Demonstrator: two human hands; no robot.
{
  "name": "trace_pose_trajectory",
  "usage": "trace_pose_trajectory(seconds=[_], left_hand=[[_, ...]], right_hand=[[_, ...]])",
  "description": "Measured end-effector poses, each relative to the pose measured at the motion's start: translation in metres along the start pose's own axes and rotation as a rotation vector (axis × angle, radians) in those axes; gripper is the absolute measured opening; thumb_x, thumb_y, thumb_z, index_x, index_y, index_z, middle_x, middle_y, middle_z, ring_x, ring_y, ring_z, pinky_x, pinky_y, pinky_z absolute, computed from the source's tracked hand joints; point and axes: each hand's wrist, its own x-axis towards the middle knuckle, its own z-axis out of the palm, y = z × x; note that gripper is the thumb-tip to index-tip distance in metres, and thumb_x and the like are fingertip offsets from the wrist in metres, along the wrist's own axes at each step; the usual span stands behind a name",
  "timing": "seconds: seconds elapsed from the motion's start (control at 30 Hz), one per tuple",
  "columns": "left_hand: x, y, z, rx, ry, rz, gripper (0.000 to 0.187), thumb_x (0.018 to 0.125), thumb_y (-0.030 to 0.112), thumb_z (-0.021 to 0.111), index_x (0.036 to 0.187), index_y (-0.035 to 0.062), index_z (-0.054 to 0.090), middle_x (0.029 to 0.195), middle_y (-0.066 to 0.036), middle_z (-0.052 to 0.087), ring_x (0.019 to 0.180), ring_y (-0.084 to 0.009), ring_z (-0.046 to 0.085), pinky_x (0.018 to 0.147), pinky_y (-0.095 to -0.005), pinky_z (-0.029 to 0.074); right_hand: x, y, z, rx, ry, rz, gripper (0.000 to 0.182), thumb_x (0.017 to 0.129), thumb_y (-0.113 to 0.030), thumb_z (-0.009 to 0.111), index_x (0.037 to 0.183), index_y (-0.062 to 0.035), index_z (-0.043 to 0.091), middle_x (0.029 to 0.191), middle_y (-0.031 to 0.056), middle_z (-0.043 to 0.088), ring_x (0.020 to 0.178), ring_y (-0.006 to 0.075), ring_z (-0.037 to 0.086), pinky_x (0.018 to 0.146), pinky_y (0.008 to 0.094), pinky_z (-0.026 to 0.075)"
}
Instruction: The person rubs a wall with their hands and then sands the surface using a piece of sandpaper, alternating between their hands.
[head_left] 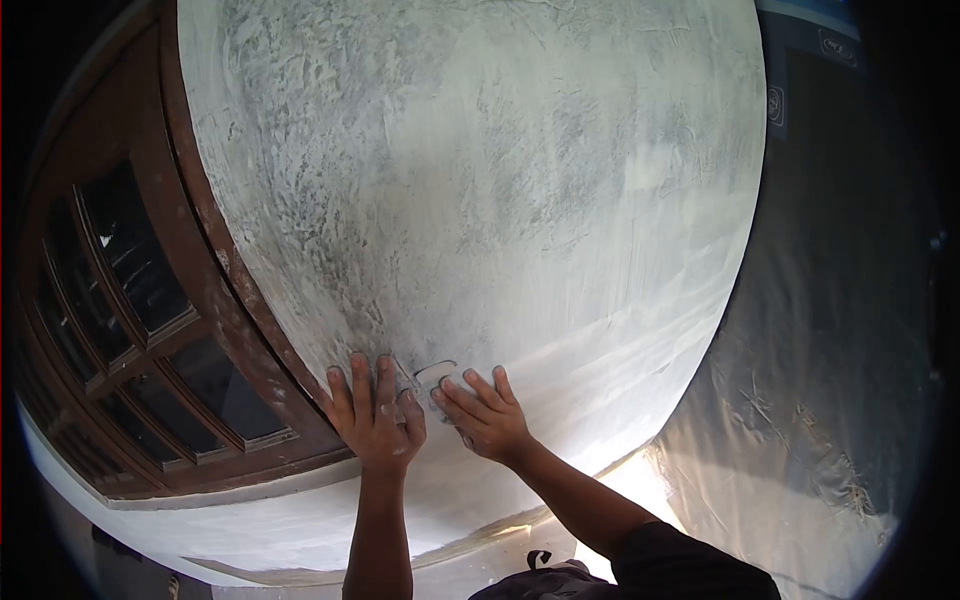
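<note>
My left hand (378, 425) lies against a white, patchily plastered wall (480, 200), its fingers stretched upward and the thumb apart. Pale dust shows on those fingers. To its right, my right hand (487, 413) rests with fingers extended and slanting up and left on the same surface. Between the two hands is a small pale shape with a dark rounded outline (435, 372), at the right hand's fingertips. What it is, I cannot tell. The wall has rough grey texture at upper left and smoother white coating lower right.
A brown wooden window frame (205, 250) with several glass panes (130, 245) borders the wall at left, close to my left hand. Dark plastic sheeting (820, 300) hangs at right. Bright light falls on the sheeting near the wall's lower right edge.
</note>
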Motion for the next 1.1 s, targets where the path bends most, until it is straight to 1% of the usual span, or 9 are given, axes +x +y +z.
trace_pose_trajectory(seconds=[0.13,0.27,0.37,0.43,0.47,0.77,0.87,0.93,1.1], left_hand=[[0.003,0.000,-0.004,0.049,-0.013,0.050,0.045,0.093,0.028,0.049,0.131,0.0045,0.055,0.147,-0.019,0.042,0.140,-0.0420,0.027,0.109,-0.0554,0.025],[0.004,0.002,-0.003,0.047,-0.001,0.042,0.045,0.092,0.028,0.049,0.130,0.0044,0.056,0.147,-0.019,0.042,0.140,-0.0420,0.027,0.110,-0.0551,0.024],[0.005,0.001,-0.001,0.042,0.004,0.045,0.045,0.092,0.028,0.049,0.130,0.0044,0.056,0.147,-0.019,0.042,0.141,-0.0421,0.027,0.110,-0.0550,0.024],[0.002,0.001,-0.002,0.043,-0.001,0.042,0.045,0.092,0.028,0.049,0.130,0.0044,0.056,0.147,-0.019,0.042,0.141,-0.0421,0.027,0.110,-0.0550,0.024],[0.001,0.001,-0.004,0.052,-0.017,0.041,0.045,0.093,0.028,0.048,0.130,0.0045,0.056,0.147,-0.019,0.042,0.141,-0.0421,0.027,0.110,-0.0551,0.024],[-0.001,0.003,0.000,0.042,0.002,0.011,0.043,0.092,0.029,0.048,0.129,0.0081,0.058,0.147,-0.016,0.042,0.142,-0.0403,0.026,0.111,-0.0571,0.022],[0.000,0.002,0.002,0.027,0.015,-0.007,0.042,0.092,0.029,0.048,0.128,0.0112,0.060,0.148,-0.013,0.042,0.143,-0.0383,0.025,0.112,-0.0586,0.020],[-0.001,0.001,0.001,0.032,0.010,-0.003,0.042,0.092,0.030,0.048,0.128,0.0110,0.059,0.148,-0.013,0.042,0.143,-0.0384,0.026,0.112,-0.0586,0.021],[0.003,0.002,-0.002,0.060,0.003,0.050,0.046,0.092,0.028,0.050,0.131,0.0045,0.055,0.146,-0.020,0.042,0.141,-0.0421,0.027,0.109,-0.0551,0.025]], right_hand=[[0.028,0.041,-0.024,-0.053,-0.010,0.016,0.046,0.086,-0.016,0.062,0.131,-0.0193,0.060,0.142,-0.0020,0.051,0.140,0.0214,0.035,0.118,0.0470,0.016],[0.089,0.085,-0.044,-0.030,0.319,0.351,0.048,0.087,-0.001,0.056,0.135,-0.0009,0.053,0.141,0.0183,0.050,0.140,0.0358,0.034,0.115,0.0503,0.017],[0.053,0.039,-0.020,0.001,0.167,0.265,0.050,0.086,-0.005,0.058,0.135,-0.0042,0.054,0.143,0.0162,0.049,0.143,0.0346,0.027,0.117,0.0516,0.013],[0.006,-0.002,0.004,0.036,0.007,0.047,0.046,0.086,-0.017,0.063,0.131,-0.0221,0.060,0.142,-0.0067,0.050,0.141,0.0208,0.032,0.119,0.0485,0.012],[0.002,-0.008,0.001,0.015,-0.025,-0.013,0.043,0.086,-0.018,0.061,0.129,-0.0233,0.062,0.141,-0.0080,0.052,0.139,0.0188,0.035,0.119,0.0473,0.013],[0.080,0.055,-0.026,0.007,0.278,0.355,0.054,0.084,-0.007,0.058,0.137,-0.0064,0.052,0.145,0.0139,0.047,0.143,0.0298,0.030,0.117,0.0514,0.010],[0.011,0.005,0.009,0.001,0.055,0.067,0.046,0.086,-0.014,0.060,0.132,-0.0222,0.060,0.143,-0.0045,0.050,0.141,0.0220,0.033,0.119,0.0499,0.012],[0.005,0.011,0.001,-0.027,0.016,-0.021,0.043,0.087,-0.015,0.059,0.129,-0.0234,0.062,0.141,-0.0062,0.051,0.139,0.0196,0.035,0.119,0.0487,0.013],[0.085,0.084,-0.043,-0.021,0.256,0.351,0.051,0.086,-0.005,0.059,0.137,-0.0093,0.053,0.145,0.0093,0.048,0.141,0.0301,0.033,0.116,0.0490,0.017]])
